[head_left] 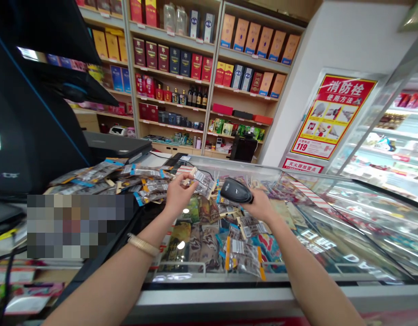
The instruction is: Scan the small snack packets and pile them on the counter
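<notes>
Between the fingertips of my left hand point(179, 194) is a small clear snack packet point(204, 182), its white barcode label showing. My right hand point(259, 206) is wrapped round a black barcode scanner point(235, 190), whose head points left toward that packet. Below the scanner, more packets lie on the freezer's glass top, among them an orange-edged packet point(244, 258) near the front and a darker packet point(252, 226) behind it. To the left of my left hand is a heap of similar packets point(103, 172) with blue and orange ends.
A glass-topped chest freezer point(331, 271) spans the front, with packaged goods under the glass. A dark checkout screen point(28, 113) stands at left. Behind are shelves of boxed bottles point(191, 63); a red fire-hydrant poster point(334, 115) hangs on the wall at right.
</notes>
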